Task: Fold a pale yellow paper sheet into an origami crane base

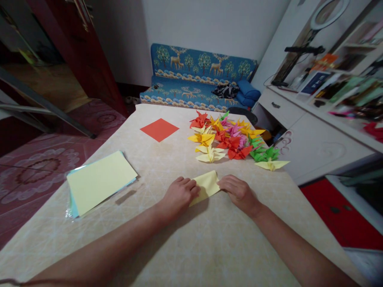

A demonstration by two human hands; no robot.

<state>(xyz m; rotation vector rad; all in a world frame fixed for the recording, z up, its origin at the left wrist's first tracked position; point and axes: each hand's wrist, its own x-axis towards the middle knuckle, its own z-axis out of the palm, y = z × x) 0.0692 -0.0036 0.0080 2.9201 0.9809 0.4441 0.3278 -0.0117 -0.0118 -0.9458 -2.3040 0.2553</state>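
I have the yellow paper (pixel 208 185) at or just above the worktop (pixel 167 159), between the two hands and only partway folded by my judgement: the left hand (pixel 181 193) curls over one end, its thumb too hidden for me to tell whether it pinches, while the right hand (pixel 239 193) pinches the other. Beyond it, I take the clustered paper cranes (pixel 239 150) as finished work. The red sheet (pixel 160 129) and the stack (pixel 101 181) at left both lie flat, with no folding done that I can see.
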